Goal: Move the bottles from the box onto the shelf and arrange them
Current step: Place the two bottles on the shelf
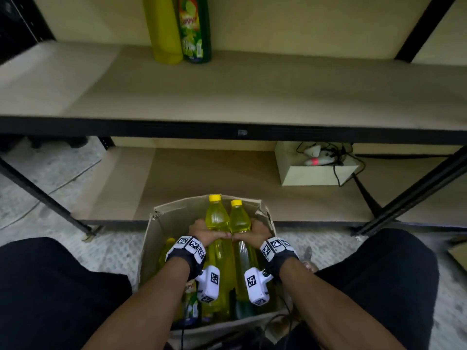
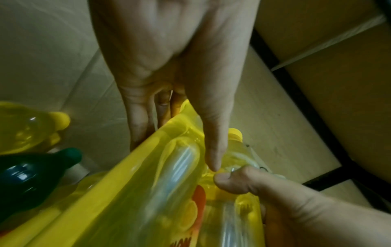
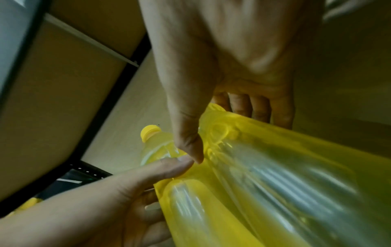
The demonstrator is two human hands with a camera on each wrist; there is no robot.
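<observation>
A: What is each hand doing over the cardboard box (image 1: 151,238)?

B: The left hand (image 1: 206,233) wraps one clear yellow bottle (image 1: 216,218) just below its shoulder, and the right hand (image 1: 254,233) wraps the second yellow bottle (image 1: 238,219) the same way. Fingers go round the far sides, thumbs lie across the near sides, and the thumb tips nearly meet between the two.

A: And where do the bottles sit?

B: Side by side and touching, necks and yellow caps standing above the box's torn far rim, lower bodies inside it. Other bottles remain in the box at the left, including a dark green bottle (image 2: 31,177).

A: How much room is there to move?

B: The box sits on the floor between the person's knees, against the front edge of the lower shelf board. The upper shelf (image 1: 252,97) is a broad tan board with a black metal lip; only an opaque yellow bottle (image 1: 164,31) and a labelled green bottle (image 1: 195,31) stand upright at its back, touching.

A: Surfaces?

B: Smooth ribbed plastic, matte board, creased cardboard. A small pale box (image 1: 316,173) holding cables rests on the lower shelf at the right.
</observation>
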